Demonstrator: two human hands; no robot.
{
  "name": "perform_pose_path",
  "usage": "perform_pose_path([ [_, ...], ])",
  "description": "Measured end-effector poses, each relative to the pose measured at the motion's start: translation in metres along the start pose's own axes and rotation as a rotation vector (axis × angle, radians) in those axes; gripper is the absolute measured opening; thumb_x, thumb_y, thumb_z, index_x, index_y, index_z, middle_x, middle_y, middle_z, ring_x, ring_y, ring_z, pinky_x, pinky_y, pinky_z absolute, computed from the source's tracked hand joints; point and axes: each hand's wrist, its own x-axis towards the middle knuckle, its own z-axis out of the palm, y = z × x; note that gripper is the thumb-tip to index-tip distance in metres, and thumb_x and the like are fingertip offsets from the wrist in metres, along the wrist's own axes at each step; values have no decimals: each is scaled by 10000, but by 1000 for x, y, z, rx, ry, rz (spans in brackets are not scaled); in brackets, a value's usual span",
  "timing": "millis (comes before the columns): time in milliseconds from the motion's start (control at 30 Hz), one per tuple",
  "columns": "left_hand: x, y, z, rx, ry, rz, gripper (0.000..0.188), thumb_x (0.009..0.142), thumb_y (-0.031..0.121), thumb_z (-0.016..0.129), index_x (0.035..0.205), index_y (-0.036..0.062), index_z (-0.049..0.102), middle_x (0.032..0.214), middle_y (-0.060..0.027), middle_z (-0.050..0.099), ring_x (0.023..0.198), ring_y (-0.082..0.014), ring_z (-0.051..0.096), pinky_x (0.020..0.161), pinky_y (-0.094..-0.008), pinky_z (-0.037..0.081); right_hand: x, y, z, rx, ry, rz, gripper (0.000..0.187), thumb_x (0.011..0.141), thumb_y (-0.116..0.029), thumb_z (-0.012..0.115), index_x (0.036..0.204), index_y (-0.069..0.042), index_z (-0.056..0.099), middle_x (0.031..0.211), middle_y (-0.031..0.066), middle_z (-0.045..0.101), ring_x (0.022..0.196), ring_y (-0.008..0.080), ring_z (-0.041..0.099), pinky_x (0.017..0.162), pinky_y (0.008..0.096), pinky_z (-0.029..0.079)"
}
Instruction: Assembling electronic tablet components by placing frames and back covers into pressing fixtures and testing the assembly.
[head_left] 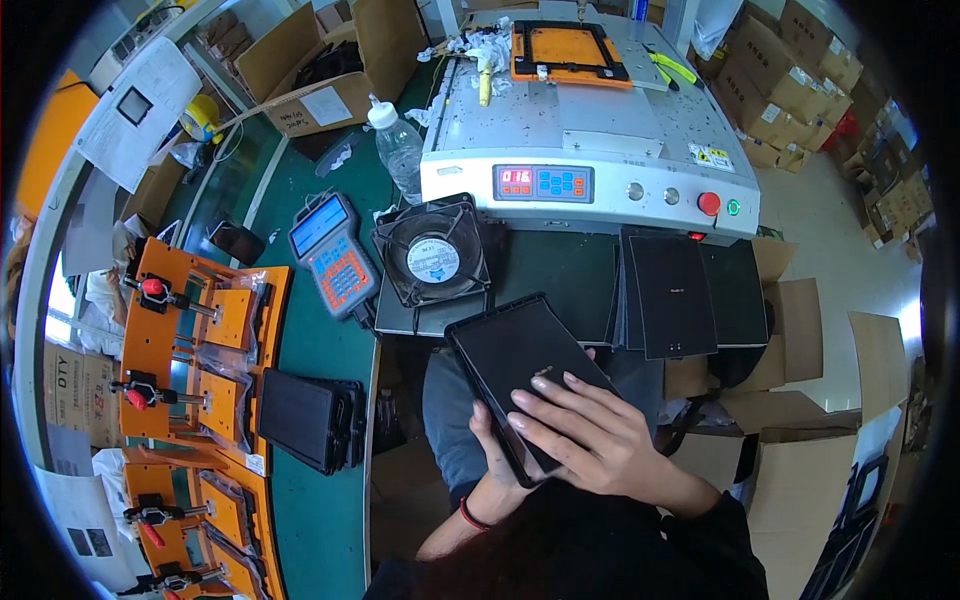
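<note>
A black rectangular casing with a raised rim [525,345] is tilted above my lap, and a flat black sheet lies in it. My left hand [492,478] grips the casing at its near left corner, thumb along the side and the other fingers mostly hidden underneath. On the sheet's near right part rests my right hand [600,440], its fingers stretched out and pressing flat. Several thin black sheets [675,300] hang over the bench edge to the right. A stack of black casings [308,420] sits on the green mat at left.
Orange clamp fixtures [235,320] line the left side. Beyond my hands stand a black fan [433,258], a handheld keypad device [337,258], a clear bottle [398,150] and a white machine [600,130] carrying an orange frame [568,55]. Open cardboard boxes [800,470] flank my right.
</note>
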Motion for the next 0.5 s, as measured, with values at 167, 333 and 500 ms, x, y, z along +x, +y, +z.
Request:
perform_pose_path([
  [167, 7, -1, -5, -707, -277, -63, 1036, 718, 789, 389, 1436, 91, 125, 1434, -218, 215, 1287, -397, 292, 1064, -523, 252, -7, 0, -9, 414, 72, 92, 543, 801, -275, 621, 1251, -6, 476, 1232, 180, 526, 1144, 302, 519, 981, 434, 385],
  [333, 2, 4, -46, -392, -236, -88, 1000, 735, 720, 484, 1426, 71, 165, 1425, -206, 248, 1274, -350, 339, 1028, -513, 320, -28, -5, -3, 1113, 300, 874, 539, 915, -117, 446, 1386, 16, 222, 1388, 159, 317, 1248, 236, 373, 1024, 363, 305],
  [500, -3, 46, -18, 457, 236, -356, 541, 967, 333, 388, 1378, 7, 255, 1380, -144, 343, 1237, -215, 395, 1005, -354, 373, -40, -4, 12, 1593, 315, 1145, 576, 926, -136, 460, 1412, -26, 171, 1343, 131, 342, 1244, 201, 346, 1037, 337, 293],
])
